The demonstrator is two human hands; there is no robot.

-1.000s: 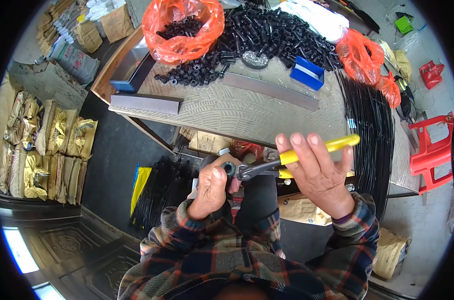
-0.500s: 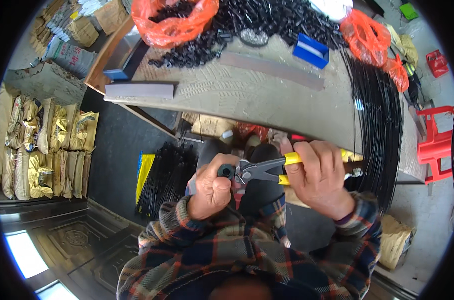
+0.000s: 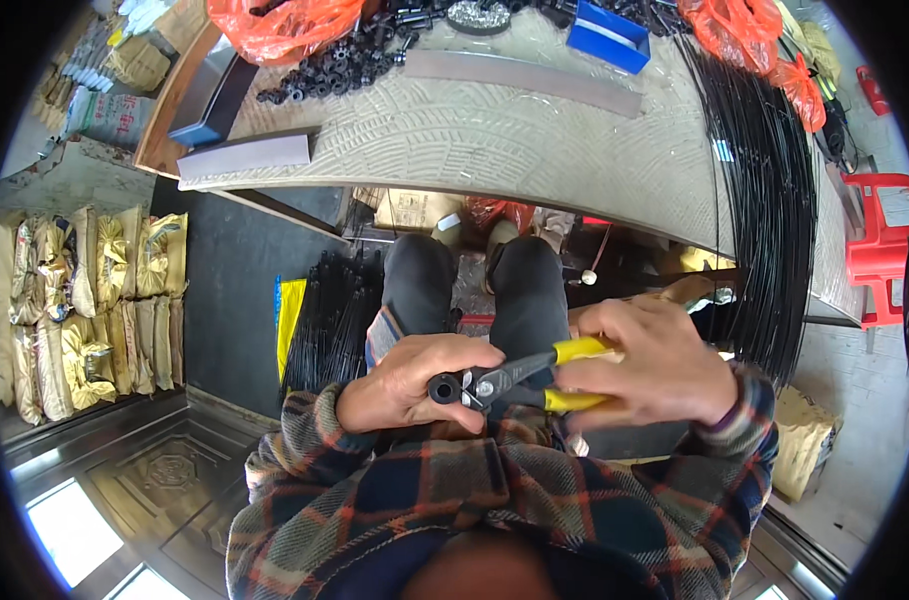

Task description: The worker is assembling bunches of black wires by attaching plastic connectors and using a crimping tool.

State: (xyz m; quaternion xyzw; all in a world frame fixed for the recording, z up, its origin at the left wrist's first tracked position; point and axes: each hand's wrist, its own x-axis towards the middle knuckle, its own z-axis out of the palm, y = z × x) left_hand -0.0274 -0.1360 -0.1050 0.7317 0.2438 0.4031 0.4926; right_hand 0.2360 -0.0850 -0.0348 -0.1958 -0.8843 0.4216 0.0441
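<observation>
Yellow-handled grey metal pliers (image 3: 519, 372) sit in my right hand (image 3: 654, 367), which curls around them. My left hand (image 3: 399, 382) pinches a round, hollow black tube (image 3: 442, 389) at their head.

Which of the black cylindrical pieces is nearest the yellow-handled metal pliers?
The black cylindrical piece held in the left hand, right beside the head of the pliers; the other black pieces are up on the grey patterned table.

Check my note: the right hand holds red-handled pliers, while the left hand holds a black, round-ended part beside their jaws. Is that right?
Only the colour is wrong: the head view shows yellow handles, not red, on the pliers in the right hand. The rest stands.
</observation>
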